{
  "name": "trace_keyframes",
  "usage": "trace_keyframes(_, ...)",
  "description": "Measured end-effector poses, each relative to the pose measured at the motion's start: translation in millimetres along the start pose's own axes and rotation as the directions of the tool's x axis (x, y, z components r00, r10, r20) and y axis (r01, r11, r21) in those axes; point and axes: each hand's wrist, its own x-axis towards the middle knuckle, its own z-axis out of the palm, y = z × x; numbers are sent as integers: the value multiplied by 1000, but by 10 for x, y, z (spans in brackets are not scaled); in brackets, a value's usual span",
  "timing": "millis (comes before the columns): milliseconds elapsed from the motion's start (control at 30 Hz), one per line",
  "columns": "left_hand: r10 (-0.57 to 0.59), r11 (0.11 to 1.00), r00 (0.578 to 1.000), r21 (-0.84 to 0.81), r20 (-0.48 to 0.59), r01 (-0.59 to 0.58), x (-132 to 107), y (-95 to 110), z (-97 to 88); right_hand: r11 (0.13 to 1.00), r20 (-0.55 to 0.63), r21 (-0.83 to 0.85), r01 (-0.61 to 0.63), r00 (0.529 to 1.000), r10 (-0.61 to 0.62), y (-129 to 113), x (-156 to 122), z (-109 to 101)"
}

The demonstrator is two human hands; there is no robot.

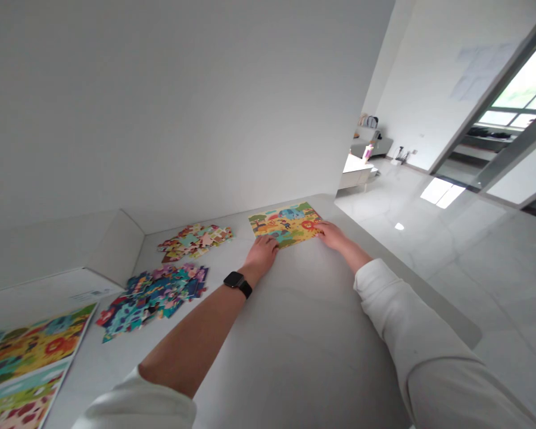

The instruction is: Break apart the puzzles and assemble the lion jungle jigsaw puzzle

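A finished colourful animal puzzle [286, 223] lies flat at the far end of the white table [295, 333]. My left hand [262, 250], with a black watch on the wrist, rests on the puzzle's near left edge with its fingers laid flat. On the near right edge my right hand [332, 234] presses down, fingers stretched over the picture. Neither hand holds anything.
Two heaps of loose puzzle pieces lie to the left: a pink and tan heap [194, 240] and a blue and purple heap [154, 299]. A puzzle box lid [29, 357] with printed pictures sits at the near left. The table's right edge drops to a glossy floor [464, 250].
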Motion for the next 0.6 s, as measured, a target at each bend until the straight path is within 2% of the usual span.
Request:
trace_keyframes(167, -27, 999, 1000, -21, -1, 27, 79, -19, -16, 999, -35, 42, -9, 999, 11, 35, 65, 21)
trace_keyframes(433, -101, 995, 995, 15, 24, 101, 131, 41, -80, 1000, -14, -2, -25, 1000, 25, 27, 111, -34)
trace_keyframes(533, -127, 990, 992, 62, 16, 125, 108, 161, -113, 1000, 4, -10, -26, 1000, 27, 7, 103, -58)
trace_keyframes(600, -107, 990, 994, 89, -21, 109, 44, 350, -138, 999, -21, -10, -37, 999, 37, -27, 95, -69)
